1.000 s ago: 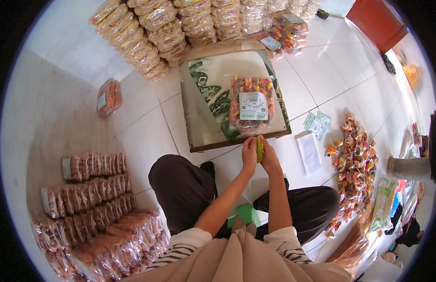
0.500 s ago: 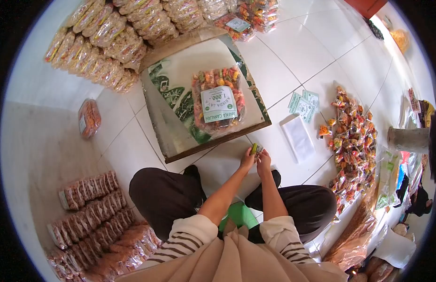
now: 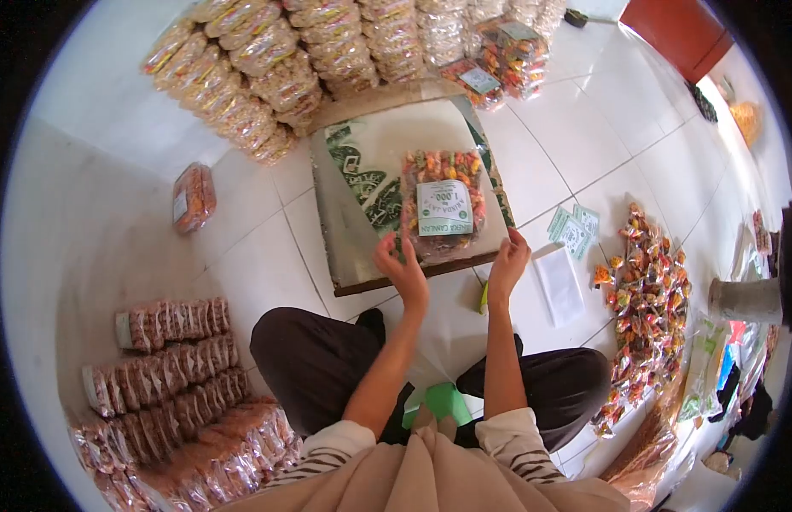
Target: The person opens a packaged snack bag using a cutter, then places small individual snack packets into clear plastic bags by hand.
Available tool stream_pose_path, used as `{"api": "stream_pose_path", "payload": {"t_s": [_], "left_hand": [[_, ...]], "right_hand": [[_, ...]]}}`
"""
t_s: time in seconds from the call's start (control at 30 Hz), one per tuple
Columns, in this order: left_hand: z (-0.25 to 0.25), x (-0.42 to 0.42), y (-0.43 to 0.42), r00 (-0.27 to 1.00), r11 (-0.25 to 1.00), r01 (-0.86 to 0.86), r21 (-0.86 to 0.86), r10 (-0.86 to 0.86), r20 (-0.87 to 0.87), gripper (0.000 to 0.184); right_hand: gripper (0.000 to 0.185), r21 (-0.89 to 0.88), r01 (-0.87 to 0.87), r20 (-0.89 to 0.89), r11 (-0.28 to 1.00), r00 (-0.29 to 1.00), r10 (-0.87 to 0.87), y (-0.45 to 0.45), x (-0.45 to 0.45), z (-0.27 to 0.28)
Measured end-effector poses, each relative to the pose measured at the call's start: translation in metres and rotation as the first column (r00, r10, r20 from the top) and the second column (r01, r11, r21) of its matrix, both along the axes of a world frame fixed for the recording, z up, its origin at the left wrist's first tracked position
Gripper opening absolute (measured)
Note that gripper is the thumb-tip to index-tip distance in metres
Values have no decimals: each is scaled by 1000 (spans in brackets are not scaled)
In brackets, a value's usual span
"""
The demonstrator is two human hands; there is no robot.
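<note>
A clear bag of colourful snacks with a white and green label (image 3: 445,207) lies flat on a low board-topped table (image 3: 370,266). My left hand (image 3: 402,266) is at the bag's lower left corner, fingers apart and holding nothing. Near the table's front right corner, my right hand (image 3: 508,260) is raised with its fingers together; whether something thin is between them is too small to tell. A small yellow-green object (image 3: 484,299) lies on the floor between my hands, just left of my right forearm.
White sleeves (image 3: 559,286) and printed labels (image 3: 573,230) lie right of the table, beside a heap of small snack packets (image 3: 647,299). Stacked snack bags (image 3: 268,77) stand behind; rows of brown packets (image 3: 170,367) are at left. A green object (image 3: 438,403) sits between the legs.
My hands were together on the yellow-green object; they have parted and moved up to the table's front edge. That object now lies on the floor. The camera view has also shifted.
</note>
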State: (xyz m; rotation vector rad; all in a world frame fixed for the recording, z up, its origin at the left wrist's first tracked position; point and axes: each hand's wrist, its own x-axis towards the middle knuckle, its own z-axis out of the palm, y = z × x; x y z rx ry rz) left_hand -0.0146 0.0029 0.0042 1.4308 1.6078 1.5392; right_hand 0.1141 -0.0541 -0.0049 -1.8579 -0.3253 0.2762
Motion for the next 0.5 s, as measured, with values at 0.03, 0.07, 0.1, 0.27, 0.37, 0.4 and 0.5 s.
{"api": "stream_pose_path", "payload": {"t_s": [0.03, 0.07, 0.1, 0.27, 0.37, 0.4, 0.5], "left_hand": [[-5, -8, 20, 1000, 1000, -9, 8, 9, 6, 20], [-7, -16, 40, 944, 930, 261, -257, -191, 268, 30], [-9, -21, 54, 785, 727, 552, -408, -287, 550, 40], [1, -13, 73, 853, 625, 517, -585, -428, 298, 75], [0, -24, 74, 729, 382, 676, -631, -478, 491, 59], [15, -27, 65, 719, 390, 687, -613, -487, 496, 59], [38, -34, 45, 610, 355, 787, -505, -323, 724, 76]], "right_hand": [[24, 21, -127, 156, 992, 980, 122, 8, -3, -2], [25, 21, -251, 311, 968, 921, 233, 16, -5, -1], [36, -57, -300, 402, 952, 866, 297, 25, -9, 4], [67, -57, -382, 91, 922, 918, 386, 54, -5, -7], [86, 57, -480, -329, 875, 819, 471, 47, 11, 4], [79, 6, -452, -357, 892, 832, 424, 46, 16, -3], [72, 310, -564, -547, 765, 552, 629, 27, 23, 23]]}}
